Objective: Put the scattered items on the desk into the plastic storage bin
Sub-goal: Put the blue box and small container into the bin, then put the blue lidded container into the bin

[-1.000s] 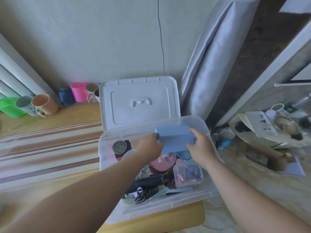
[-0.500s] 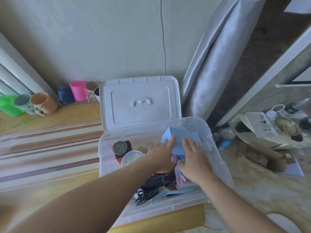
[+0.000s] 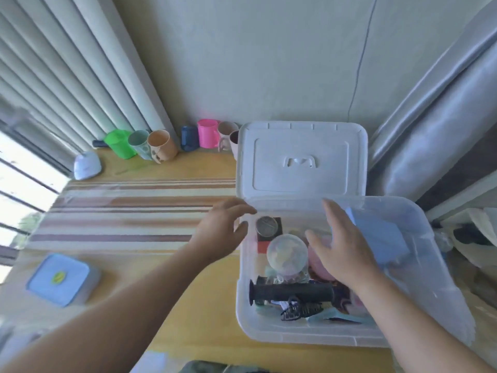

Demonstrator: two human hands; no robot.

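1. Your left hand (image 3: 223, 227) hovers at the left rim of the clear plastic storage bin (image 3: 269, 329), fingers loosely spread, gripping nothing. It looks idle, free for the next pick.
2. Your right hand (image 3: 341, 249) is over the bin's interior, fingers straight and spread, nothing pinched. It sits just beside the pale blue rectangular pad (image 3: 376, 238), which leans against the bin's right wall. I cannot tell whether it touches the pad.
3. Bin contents, counted: one blue pad, one clear round lidded tub (image 3: 286, 255), one round metal tin (image 3: 266, 225), one black ribbed cylinder (image 3: 293, 292) lying across the front, one black claw clip (image 3: 291, 312). Pink stuff under your right hand is too hidden to count.
4. One white bin lid (image 3: 301, 157) lies flat behind the bin, so the opening stays free for loading.
5. Left on the yellow desk (image 3: 172, 292): one light blue square lidded box (image 3: 63, 278) at front left, well apart from the bin. Probably your next item, left hand.
6. Seven plastic cups (image 3: 161, 145) line the back wall, plus one small white dome object (image 3: 87, 165) by the window. Judge whether those count as scattered.
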